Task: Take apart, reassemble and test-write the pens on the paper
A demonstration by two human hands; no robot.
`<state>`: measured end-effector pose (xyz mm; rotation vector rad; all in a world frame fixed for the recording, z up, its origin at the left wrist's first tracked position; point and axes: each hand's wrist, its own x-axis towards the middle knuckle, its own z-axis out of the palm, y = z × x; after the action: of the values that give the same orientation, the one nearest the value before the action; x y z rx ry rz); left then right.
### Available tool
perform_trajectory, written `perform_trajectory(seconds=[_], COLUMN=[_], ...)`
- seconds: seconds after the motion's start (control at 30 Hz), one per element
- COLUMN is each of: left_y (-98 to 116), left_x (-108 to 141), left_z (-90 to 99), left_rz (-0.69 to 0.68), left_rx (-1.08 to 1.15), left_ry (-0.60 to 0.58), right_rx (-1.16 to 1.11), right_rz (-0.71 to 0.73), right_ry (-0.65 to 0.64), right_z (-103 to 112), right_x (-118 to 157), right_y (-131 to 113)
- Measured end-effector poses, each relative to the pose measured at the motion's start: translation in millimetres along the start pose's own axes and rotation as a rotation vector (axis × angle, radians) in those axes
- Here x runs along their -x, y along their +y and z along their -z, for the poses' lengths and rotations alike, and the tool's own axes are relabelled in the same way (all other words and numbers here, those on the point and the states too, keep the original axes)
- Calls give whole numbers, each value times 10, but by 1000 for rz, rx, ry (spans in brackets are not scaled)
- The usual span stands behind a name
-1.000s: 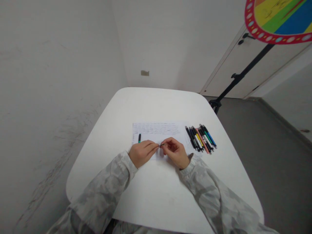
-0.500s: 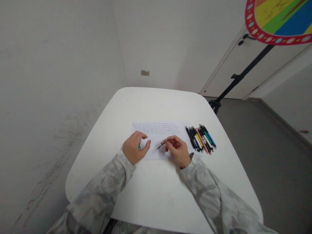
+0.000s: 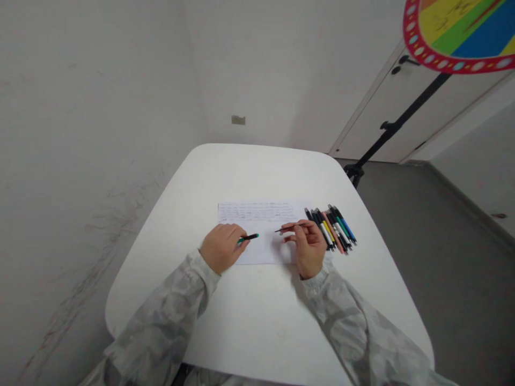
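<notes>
My left hand is closed around a green and black pen, whose black end with a green tip points right from the fingers. In my right hand, thumb and fingers pinch a thin dark pen refill, its narrow end pointing left toward the pen, with a gap between them. Both hands are over a white sheet of paper with lines of handwriting across its upper part. Just right of my right hand lies a row of several pens in black, white, yellow, pink, green and blue.
The white table has rounded corners and stands near the walls. Beyond its right side, a black stand carries a colourful wheel with a red rim. A door is behind the stand.
My left hand has closed on the green and black pen, which now sticks out to the right. My right hand has moved right with the refill, away from my left hand.
</notes>
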<state>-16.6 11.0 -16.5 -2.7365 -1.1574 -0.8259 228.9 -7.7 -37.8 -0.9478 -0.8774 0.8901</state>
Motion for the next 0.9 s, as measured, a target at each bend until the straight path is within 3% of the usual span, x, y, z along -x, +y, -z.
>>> perform_trajectory(seconds=[0.13, 0.47, 0.9], left_y=[120, 112, 123], left_x=[-33, -20, -31], left_z=[-17, -97, -86], left_rz=[-132, -110, -98], left_rx=[74, 79, 93], left_ry=[57, 75, 68], right_rx=[-17, -7, 5], right_rz=[16, -17, 13], right_ry=[-44, -172, -107], right_z=[-7, -54, -8], right_x=[35, 113, 68], right_y=[-53, -67, -26])
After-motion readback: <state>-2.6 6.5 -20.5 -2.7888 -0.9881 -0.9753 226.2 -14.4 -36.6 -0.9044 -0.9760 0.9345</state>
